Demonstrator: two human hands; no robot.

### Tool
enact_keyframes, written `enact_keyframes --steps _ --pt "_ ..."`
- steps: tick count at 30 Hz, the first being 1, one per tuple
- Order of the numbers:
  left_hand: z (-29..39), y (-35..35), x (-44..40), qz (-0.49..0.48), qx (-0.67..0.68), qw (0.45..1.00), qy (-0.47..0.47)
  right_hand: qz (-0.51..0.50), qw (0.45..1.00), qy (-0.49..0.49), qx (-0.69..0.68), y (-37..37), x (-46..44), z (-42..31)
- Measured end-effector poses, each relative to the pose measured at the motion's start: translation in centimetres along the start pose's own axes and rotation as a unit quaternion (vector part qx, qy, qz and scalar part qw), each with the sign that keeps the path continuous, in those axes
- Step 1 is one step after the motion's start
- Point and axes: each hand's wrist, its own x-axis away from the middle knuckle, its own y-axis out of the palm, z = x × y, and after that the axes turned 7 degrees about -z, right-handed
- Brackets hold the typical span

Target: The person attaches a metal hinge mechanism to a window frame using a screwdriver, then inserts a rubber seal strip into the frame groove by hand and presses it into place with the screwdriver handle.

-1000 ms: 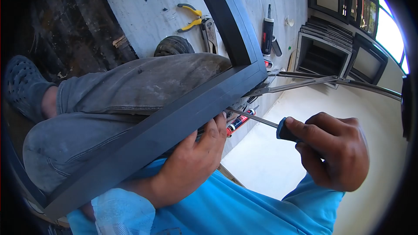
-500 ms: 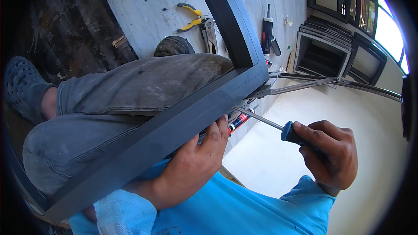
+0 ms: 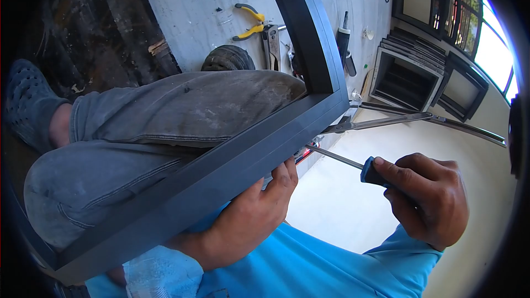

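A dark grey window frame lies slanted across my lap, with its near corner close to a folding metal stay arm that is joined there. My left hand grips the lower side of the frame, fingertips at its outer edge; the thumb is partly hidden. In my right hand is a screwdriver with a blue and black handle, held by thumb and curled fingers. Its shaft points left to the frame's edge just below the stay, and its tip touches or nearly touches there; the screw is not visible.
Pliers with yellow handles and a metal clamp tool lie on the pale floor beyond my knee. A dark sealant tube lies near the frame corner. Several dark frames lean against the wall at right, by a window.
My right hand and the screwdriver have moved slightly right and down. The view has shifted a little, and the frame and left hand sit slightly differently in it.
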Motion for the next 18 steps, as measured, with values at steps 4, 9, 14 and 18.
enact_keyframes --steps 4,9,14,18 --pt "0.1 0.0 0.1 0.0 0.001 1.0 0.001 -0.02 0.999 0.012 0.021 -0.9 -0.2 -0.5" --pt "0.1 0.1 0.0 0.004 0.008 1.0 -0.007 -0.042 0.999 0.016 0.03 -1.8 -0.7 -1.2" --pt "0.2 0.2 0.1 0.006 0.009 1.0 0.0 -0.028 0.999 0.006 0.033 -1.7 -0.9 -1.3" --pt "0.3 0.2 0.1 0.005 0.006 1.0 -0.003 -0.04 0.998 0.005 0.039 -1.9 -1.2 -1.4"
